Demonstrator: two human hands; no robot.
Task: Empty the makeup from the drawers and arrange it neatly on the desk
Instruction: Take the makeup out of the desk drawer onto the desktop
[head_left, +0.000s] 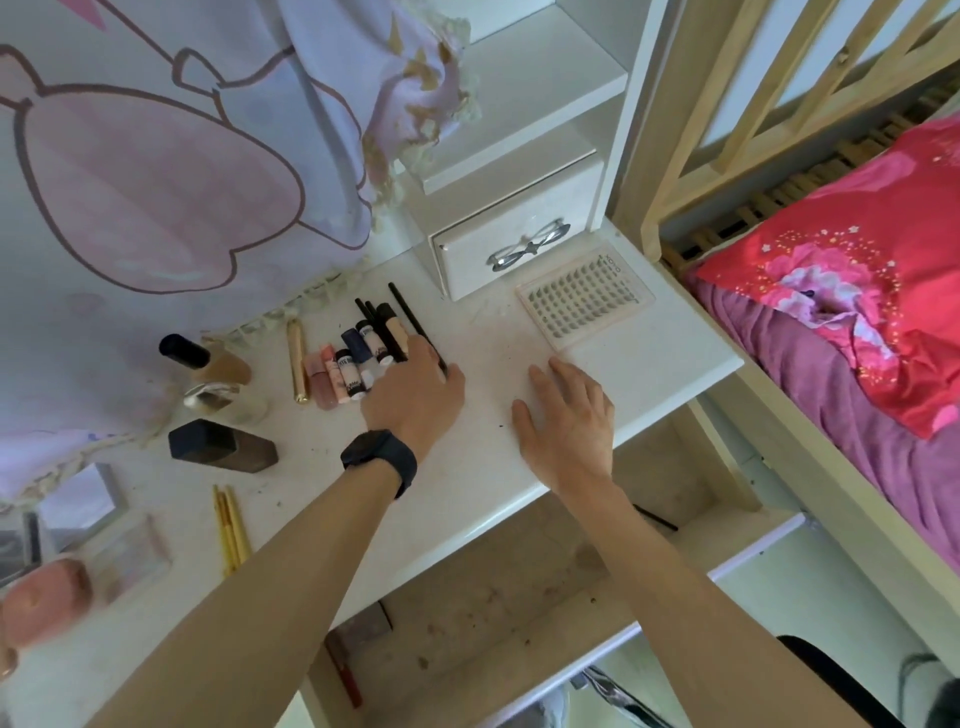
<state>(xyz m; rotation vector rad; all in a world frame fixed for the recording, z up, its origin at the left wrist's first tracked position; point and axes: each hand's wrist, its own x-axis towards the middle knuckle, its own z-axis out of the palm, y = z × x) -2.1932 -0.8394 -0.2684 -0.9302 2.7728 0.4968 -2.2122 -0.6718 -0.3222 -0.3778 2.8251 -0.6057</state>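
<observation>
The white desk carries lipsticks, black pencils, bottles, gold brushes and a lash tray.

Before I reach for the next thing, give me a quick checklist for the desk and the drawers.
1. Left hand free of the thin black pencil: cannot tell, its fingers are hidden over it.
2. Right hand free: ok, it lies flat on the desk.
3. Big drawer emptied: not ok, a dark stick and a red stick lie inside.
4. Small drawer opened: not ok, it is closed.
5. Row of tubes neat: ok, they lie side by side.
</observation>
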